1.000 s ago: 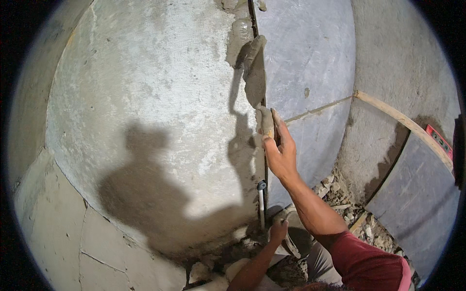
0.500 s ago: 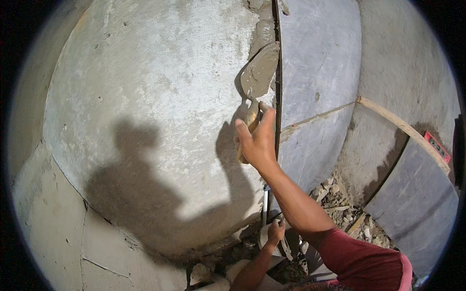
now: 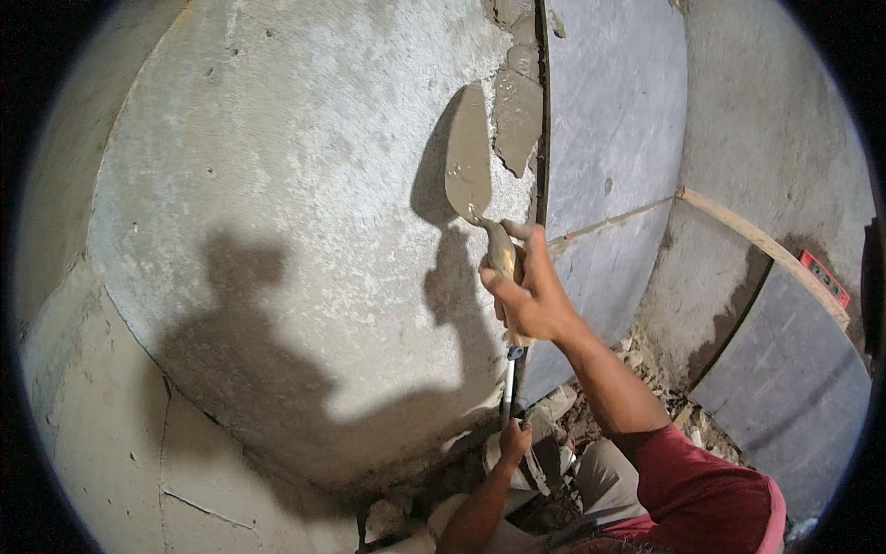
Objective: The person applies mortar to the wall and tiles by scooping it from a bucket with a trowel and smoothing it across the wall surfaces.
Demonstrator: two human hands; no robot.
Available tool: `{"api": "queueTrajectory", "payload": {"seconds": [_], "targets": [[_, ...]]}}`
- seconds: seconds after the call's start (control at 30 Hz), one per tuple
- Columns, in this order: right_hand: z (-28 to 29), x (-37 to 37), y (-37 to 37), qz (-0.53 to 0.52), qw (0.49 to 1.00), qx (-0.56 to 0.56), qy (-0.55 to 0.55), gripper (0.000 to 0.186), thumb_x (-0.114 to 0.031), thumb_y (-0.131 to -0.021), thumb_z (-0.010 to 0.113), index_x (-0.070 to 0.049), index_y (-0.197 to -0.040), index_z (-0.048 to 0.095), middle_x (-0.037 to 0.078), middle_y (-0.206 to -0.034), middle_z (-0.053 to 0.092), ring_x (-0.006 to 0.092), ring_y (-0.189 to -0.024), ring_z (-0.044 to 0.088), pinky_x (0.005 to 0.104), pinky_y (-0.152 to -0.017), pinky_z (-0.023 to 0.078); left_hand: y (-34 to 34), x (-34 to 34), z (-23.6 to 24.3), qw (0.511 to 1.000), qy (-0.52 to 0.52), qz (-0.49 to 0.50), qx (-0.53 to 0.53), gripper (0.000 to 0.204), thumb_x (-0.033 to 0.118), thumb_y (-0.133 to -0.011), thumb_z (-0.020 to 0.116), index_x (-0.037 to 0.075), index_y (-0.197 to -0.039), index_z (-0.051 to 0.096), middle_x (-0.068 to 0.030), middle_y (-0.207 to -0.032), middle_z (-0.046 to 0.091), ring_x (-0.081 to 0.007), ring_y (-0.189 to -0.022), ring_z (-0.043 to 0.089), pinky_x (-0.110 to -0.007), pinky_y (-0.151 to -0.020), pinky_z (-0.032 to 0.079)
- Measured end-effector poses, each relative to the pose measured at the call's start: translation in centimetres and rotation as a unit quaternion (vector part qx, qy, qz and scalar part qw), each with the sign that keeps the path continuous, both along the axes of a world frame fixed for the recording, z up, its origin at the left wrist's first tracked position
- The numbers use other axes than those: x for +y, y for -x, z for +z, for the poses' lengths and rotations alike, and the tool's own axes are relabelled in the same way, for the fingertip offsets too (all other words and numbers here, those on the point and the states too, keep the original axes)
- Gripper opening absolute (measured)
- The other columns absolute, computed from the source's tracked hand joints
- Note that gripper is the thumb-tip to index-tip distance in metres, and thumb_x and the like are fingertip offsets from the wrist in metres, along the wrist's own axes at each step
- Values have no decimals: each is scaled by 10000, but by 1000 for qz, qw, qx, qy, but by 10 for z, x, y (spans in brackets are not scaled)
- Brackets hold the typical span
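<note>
My right hand (image 3: 533,286) is closed around the handle of a trowel (image 3: 469,157). The blade points up, coated with wet grey mortar, and stands left of the mortar strip (image 3: 517,115) laid on the wall (image 3: 323,166). That strip runs down beside the dark edge of a large grey slab (image 3: 609,111). Lower down, my left hand (image 3: 515,441) is curled closed beside a pale, round-sided container (image 3: 496,454); what it grips is hard to make out. Just above it rises a thin white rod (image 3: 508,383).
At the right, a wooden strip (image 3: 757,238) runs along the top of a lower grey slab (image 3: 784,360), with a red spirit level (image 3: 824,279) on it. Broken rubble (image 3: 554,406) lies near the wall's foot. My shadow falls across the wall.
My right hand has drawn the trowel down and left, off the mortar strip. A patch of fresh mortar now shows on the wall where the blade was. My left hand has shifted slightly.
</note>
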State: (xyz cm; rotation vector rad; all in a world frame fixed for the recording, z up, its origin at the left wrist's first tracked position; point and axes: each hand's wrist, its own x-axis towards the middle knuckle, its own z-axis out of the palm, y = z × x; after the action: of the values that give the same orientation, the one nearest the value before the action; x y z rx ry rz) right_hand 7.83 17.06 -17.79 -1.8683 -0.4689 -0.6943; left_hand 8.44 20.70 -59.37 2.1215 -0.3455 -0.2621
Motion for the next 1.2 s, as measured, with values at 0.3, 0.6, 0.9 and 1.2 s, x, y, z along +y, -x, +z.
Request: {"api": "queueTrajectory", "payload": {"seconds": [0.3, 0.6, 0.9, 1.2], "targets": [[63, -27, -50, -143, 986, -69, -49, 589, -219, -906, 560, 15, -1319, 212, 269, -1054, 529, 314, -895, 609, 415, -820, 486, -7, -18, -15, 998, 44, -5, -36, 474, 393, -899, 551, 28, -1202, 533, -271, -995, 635, -447, -933, 610, -503, -790, 474], [51, -12, 22, 36, 996, 79, 21, 611, -198, -885, 602, -53, -1336, 215, 186, -979, 512, 195, -570, 550, 358, -526, 484, 6, -16, -18, 995, 95, 12, 33, 514, 389, -914, 544, -11, -1236, 528, -250, -1086, 619, -423, -1008, 591, -487, -842, 462], [-140, -223, 130, 65, 958, 257, 110, 545, -90, -843, 668, -120, -1309, 387, 119, -1159, 497, 268, -1045, 535, 395, -849, 474, 15, -40, 28, 986, 78, 118, 88, 597, 463, -925, 509, -14, -1283, 524, -248, -1256, 555, -387, -1131, 545, -461, -948, 445], [-202, -294, 168, 43, 809, 438, 389, 540, -190, -748, 728, -5, -1209, 516, 212, -1081, 595, 343, -1077, 576, 462, -907, 482, 8, -47, 66, 975, 164, 145, 47, 467, 380, -877, 610, 18, -1170, 629, -203, -1140, 633, -357, -1047, 599, -433, -895, 454]]}}
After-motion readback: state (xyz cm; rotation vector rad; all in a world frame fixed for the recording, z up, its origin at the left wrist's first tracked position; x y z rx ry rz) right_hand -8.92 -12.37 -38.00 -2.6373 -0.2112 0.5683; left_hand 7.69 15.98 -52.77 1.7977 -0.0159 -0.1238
